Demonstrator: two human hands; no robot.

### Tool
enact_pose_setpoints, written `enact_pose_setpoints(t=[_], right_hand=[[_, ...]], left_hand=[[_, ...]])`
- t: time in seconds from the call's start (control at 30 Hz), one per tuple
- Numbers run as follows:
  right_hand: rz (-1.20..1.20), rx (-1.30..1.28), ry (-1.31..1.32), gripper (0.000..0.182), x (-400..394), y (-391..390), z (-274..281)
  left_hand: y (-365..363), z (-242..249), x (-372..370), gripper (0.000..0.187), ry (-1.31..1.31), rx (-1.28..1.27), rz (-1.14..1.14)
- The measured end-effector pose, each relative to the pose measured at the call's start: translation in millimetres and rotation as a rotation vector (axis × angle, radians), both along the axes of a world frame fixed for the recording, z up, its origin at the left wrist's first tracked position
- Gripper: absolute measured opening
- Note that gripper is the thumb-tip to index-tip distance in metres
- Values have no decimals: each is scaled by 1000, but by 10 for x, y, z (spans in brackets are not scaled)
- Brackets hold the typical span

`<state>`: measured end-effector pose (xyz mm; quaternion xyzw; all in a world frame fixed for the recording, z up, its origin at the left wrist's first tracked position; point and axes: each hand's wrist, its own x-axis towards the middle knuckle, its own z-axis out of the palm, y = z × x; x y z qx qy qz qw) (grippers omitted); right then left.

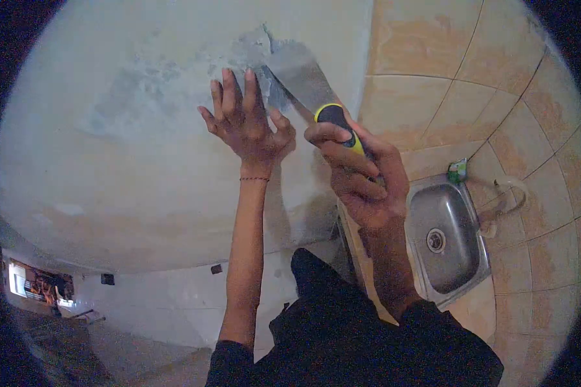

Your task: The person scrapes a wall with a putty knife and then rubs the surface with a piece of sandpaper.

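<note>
My right hand [365, 168] is wrapped round the black and yellow handle of a putty knife [301, 72]. Its wide metal blade lies at a grey, peeling patch [255, 46] on the pale wall [142, 174]. To the left of the blade, my left hand [246, 122] rests against the wall with its fingers spread, the fingertips right at the lower edge of the rough patch. A thin dark bracelet circles the left wrist. More scuffed, greyish paint stretches across the wall to the left of that hand.
On the right, a steel sink [447, 232] is set into a counter, with a tap [511, 193] on the tiled wall [432, 113] beside it. A small green packet [458, 170] stands at the sink's corner. White tiles [168, 300] and a bright window [19, 278] show lower left.
</note>
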<state>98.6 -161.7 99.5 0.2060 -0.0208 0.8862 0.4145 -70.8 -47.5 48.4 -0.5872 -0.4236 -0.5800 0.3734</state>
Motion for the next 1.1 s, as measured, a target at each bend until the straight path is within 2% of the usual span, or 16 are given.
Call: enact_pose_setpoints(t=[0.53, 0.6, 0.73, 0.83, 0.93, 1.03, 1.1], right_hand=[[61, -9, 7, 17, 94, 57, -56], [-32, 14, -161, 21, 113, 59, -63], [-217, 200, -421, 46, 159, 61, -135], [-421, 272, -632, 50, 208, -54, -146], [-841, 334, -1128, 56, 285, -127, -187], [-1251, 369, -1396, 53, 284, -69, -207], [-1416, 357, -1450, 50, 301, 66, -286]], left_hand=[[-10, -35, -11, 62, 1, -63, 12], [-12, -6, 5, 62, -10, -47, 17], [4, 27, -16, 62, 13, -4, 27], [-43, 41, 7, 64, -1, -28, 21], [-43, 44, -4, 66, -2, -21, 9], [-34, 46, -11, 67, -1, -17, 12], [-26, 26, -20, 67, 1, -23, 23]])
